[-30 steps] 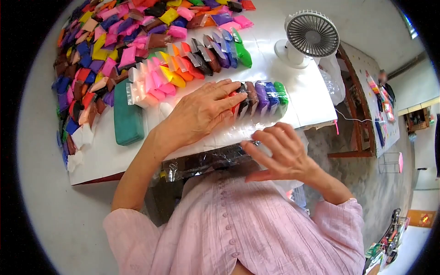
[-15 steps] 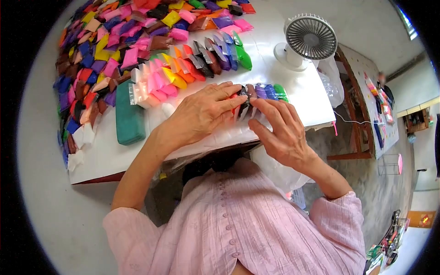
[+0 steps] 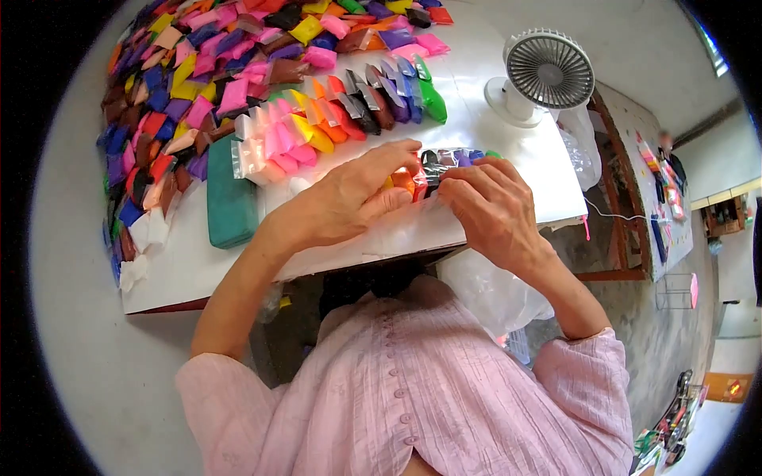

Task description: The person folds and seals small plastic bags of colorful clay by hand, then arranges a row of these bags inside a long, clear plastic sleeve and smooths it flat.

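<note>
On the white table in front of me lies a short row of coloured clay-like packets (image 3: 405, 184), orange, red, black, purple and green, with clear plastic over it. My left hand (image 3: 349, 193) holds the left part of this row, thumb on the near side and fingers over the far side. At the row's right part, my right hand (image 3: 494, 202) has its fingers curled and pressed together on the clear plastic bag (image 3: 446, 159). Its fingertips are partly hidden. Behind the hands stands a longer row of similar packets (image 3: 337, 119), sorted from pale pink to green.
A large heap of loose coloured packets (image 3: 238, 95) covers the table's far left. The green block (image 3: 232, 194) sits left of my forearm. A white fan (image 3: 548, 71) stands at the back right. White scraps (image 3: 133, 272) lie at the left edge; clear bags (image 3: 492, 289) hang below.
My right hand's fingers have curled in from a spread pose onto the plastic. The left thumb now shows on the near side, with the orange and red packets more exposed. The view shifted slightly.
</note>
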The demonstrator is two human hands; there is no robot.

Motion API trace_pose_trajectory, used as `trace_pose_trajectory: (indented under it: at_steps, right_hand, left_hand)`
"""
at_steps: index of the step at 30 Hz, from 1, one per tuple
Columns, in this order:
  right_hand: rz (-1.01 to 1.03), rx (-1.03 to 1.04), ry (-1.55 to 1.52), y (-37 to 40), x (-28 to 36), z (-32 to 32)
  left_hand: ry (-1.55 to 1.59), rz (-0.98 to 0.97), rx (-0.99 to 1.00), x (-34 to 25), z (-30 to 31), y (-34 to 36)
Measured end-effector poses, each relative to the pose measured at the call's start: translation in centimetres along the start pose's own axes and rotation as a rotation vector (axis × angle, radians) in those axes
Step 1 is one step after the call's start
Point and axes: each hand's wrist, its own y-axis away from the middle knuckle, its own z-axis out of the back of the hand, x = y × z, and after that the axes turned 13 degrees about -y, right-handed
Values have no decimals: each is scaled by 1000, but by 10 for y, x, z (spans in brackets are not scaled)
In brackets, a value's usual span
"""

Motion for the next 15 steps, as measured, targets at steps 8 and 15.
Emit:
trace_pose_trajectory:
  at_steps: [8, 15]
  right_hand:
    - [-70, 60, -35, -8, -3, 5]
    - [-225, 154, -126, -19, -5, 12]
  left_hand:
    - [-129, -34, 92, 1, 21, 4]
    - [-311, 41, 134, -38, 41, 14]
